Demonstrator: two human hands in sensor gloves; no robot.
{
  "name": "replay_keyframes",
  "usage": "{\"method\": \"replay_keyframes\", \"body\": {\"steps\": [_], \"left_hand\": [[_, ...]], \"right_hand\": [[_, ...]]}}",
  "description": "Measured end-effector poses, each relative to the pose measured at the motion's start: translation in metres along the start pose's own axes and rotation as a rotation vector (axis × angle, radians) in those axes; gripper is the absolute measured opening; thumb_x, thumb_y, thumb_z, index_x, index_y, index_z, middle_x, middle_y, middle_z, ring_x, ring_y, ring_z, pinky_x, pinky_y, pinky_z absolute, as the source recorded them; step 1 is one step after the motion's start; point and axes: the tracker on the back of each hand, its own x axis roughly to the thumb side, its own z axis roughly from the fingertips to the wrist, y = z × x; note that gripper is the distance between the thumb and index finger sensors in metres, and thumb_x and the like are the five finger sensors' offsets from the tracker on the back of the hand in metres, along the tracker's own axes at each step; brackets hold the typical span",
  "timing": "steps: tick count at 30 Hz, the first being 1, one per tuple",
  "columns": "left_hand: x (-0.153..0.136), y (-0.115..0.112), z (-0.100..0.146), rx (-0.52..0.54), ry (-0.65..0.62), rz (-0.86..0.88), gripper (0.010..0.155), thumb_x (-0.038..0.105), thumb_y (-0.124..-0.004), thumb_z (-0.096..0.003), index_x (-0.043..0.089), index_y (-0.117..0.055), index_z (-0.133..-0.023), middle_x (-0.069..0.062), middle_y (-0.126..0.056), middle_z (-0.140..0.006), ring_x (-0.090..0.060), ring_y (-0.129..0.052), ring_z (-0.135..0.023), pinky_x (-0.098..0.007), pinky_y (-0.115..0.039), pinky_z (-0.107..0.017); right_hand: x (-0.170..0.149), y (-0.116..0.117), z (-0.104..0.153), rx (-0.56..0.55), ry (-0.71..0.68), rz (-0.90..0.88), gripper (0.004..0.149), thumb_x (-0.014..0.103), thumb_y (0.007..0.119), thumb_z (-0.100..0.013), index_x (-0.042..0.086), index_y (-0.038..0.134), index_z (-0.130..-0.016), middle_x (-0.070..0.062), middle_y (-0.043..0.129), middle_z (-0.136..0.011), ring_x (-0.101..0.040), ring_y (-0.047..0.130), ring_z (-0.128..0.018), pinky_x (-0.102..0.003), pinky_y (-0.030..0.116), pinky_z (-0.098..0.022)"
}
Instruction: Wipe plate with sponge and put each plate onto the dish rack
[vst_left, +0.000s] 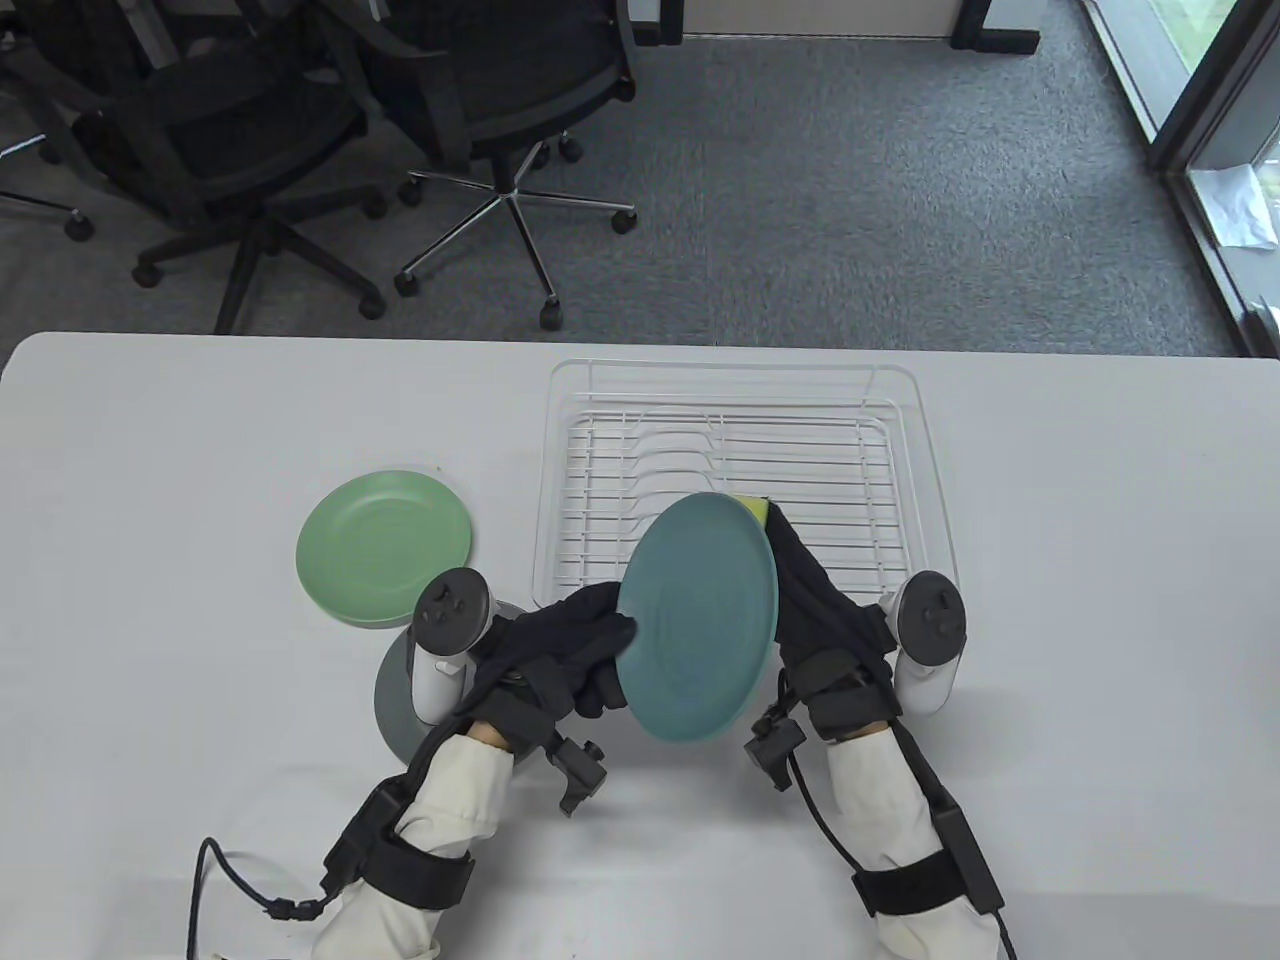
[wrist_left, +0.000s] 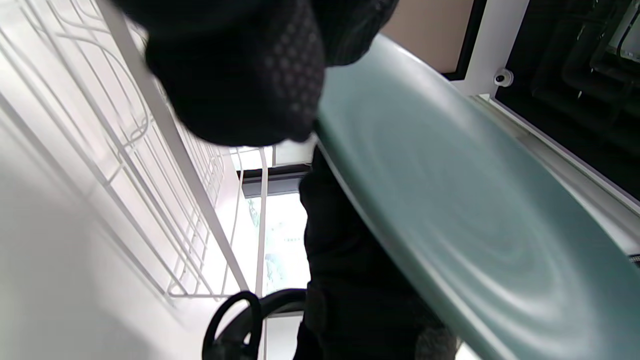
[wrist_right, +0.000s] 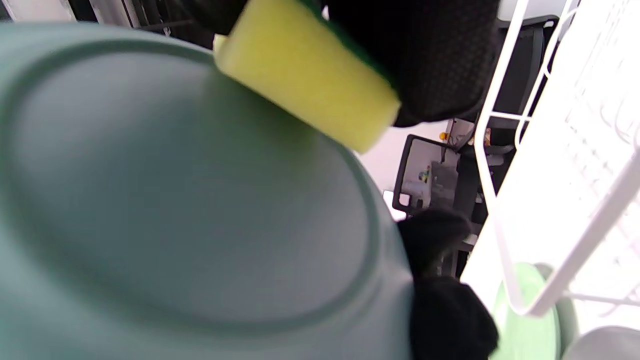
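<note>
A teal plate (vst_left: 698, 620) is held tilted above the table's front, in front of the white wire dish rack (vst_left: 742, 470). My left hand (vst_left: 575, 640) grips its left rim, thumb on the upper face. My right hand (vst_left: 800, 590) reaches behind the plate and holds a yellow sponge (vst_left: 757, 509) against its underside near the far rim. In the right wrist view the sponge (wrist_right: 305, 75) lies on the plate's back (wrist_right: 190, 200). The left wrist view shows the plate's face (wrist_left: 475, 210) and my fingers (wrist_left: 240, 70) on its edge.
A light green plate (vst_left: 383, 547) lies on the table left of the rack. A grey plate (vst_left: 395, 700) sits partly under my left wrist. The rack holds no plates. Office chairs stand on the carpet beyond the table.
</note>
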Motion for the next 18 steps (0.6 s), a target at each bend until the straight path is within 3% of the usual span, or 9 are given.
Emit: {"method": "replay_keyframes", "body": {"steps": [7, 18], "left_hand": [[0.006, -0.003, 0.001, -0.006, -0.033, 0.003, 0.043, 0.020, -0.075, -0.0544, -0.004, -0.085, -0.088, -0.018, -0.101, -0.056, -0.019, -0.106, -0.025, -0.011, -0.091, -0.008], [0.006, 0.003, 0.005, 0.125, -0.044, 0.009, 0.040, 0.022, -0.077, -0.0522, -0.004, -0.090, -0.080, -0.018, -0.103, -0.052, -0.019, -0.109, -0.023, -0.009, -0.095, -0.006]], "right_hand": [[-0.009, 0.022, -0.004, 0.117, 0.027, 0.035, 0.061, 0.033, 0.056, -0.067, 0.005, 0.035, -0.117, -0.036, 0.066, -0.102, -0.048, 0.080, -0.080, -0.050, 0.077, -0.057], [-0.006, 0.039, -0.003, 0.159, -0.008, 0.162, 0.063, 0.029, 0.059, -0.066, -0.002, 0.033, -0.115, -0.037, 0.069, -0.098, -0.047, 0.083, -0.077, -0.047, 0.080, -0.055]]}}
